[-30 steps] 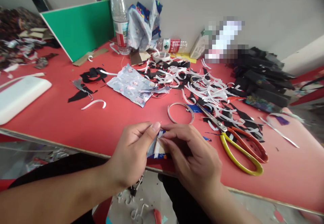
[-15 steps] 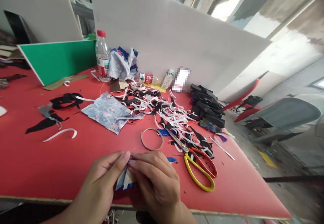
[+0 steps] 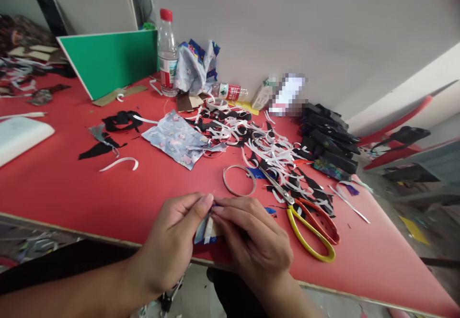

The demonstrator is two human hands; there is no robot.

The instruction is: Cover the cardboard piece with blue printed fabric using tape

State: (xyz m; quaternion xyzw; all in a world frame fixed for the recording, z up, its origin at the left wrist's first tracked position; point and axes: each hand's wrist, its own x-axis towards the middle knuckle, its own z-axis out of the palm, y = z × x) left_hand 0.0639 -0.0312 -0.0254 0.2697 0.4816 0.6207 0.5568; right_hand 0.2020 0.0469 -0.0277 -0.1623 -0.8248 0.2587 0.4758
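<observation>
Both hands meet near the table's front edge, fingertips pinched together on a small piece of blue fabric (image 3: 201,234) with a pale strip across it. My left hand (image 3: 179,236) grips its left side, thumb on top. From the other side my right hand (image 3: 255,241) holds it with bent fingers, covering much of the piece. Just beyond the fingers lies a thin ring-shaped band (image 3: 224,184). To the right rest scissors (image 3: 289,198) with one yellow and one red handle. A patterned light-blue cloth piece (image 3: 176,138) lies farther back.
White and black scraps (image 3: 269,145) are heaped on the red table (image 3: 118,198). Behind stand an upright plastic bottle (image 3: 167,59), a green board (image 3: 111,62), a carton (image 3: 264,93) and a glowing blurred screen (image 3: 287,95). Folded black items (image 3: 327,136) are stacked at right.
The view has shifted, so the table and everything on it appear farther right and slightly higher. Both hands keep their pinch on the fabric, with little visible change.
</observation>
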